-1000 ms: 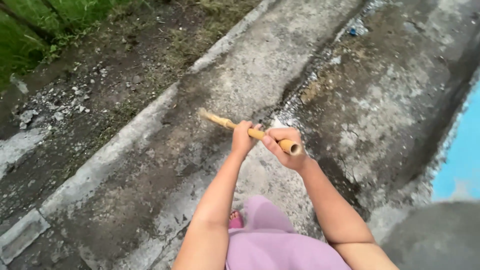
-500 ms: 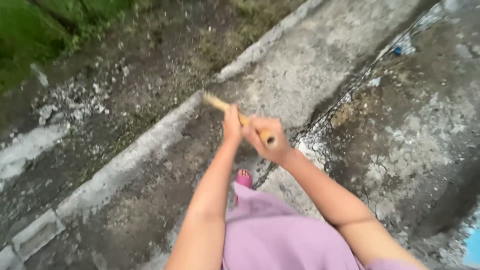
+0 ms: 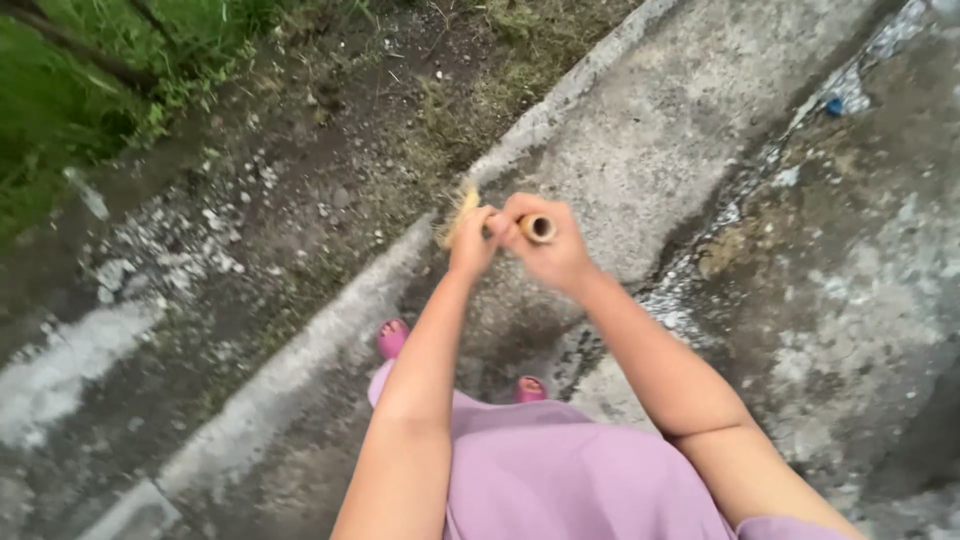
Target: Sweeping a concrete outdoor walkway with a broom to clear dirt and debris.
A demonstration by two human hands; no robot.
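Both my hands clamped on the bamboo stick over the concrete path.
My left hand (image 3: 470, 240) and right hand (image 3: 550, 245) gripped the stick (image 3: 538, 229) close together; the blurred far end possibly risked snagging the curb (image 3: 330, 330).

Stick (image 3: 538, 229) shaft hidden by hands (image 3: 515, 245)

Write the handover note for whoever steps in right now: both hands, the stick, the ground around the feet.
Left hand: closed round the wooden stick, lower down. Right hand: closed round its top end, which points at the camera. The stick's far end is blurred, so what is on it cannot be told. Feet in pink shoes stand on the concrete path, beside its kerb. Dirt and grass lie left of the kerb; pale debris lines the crack on the right.
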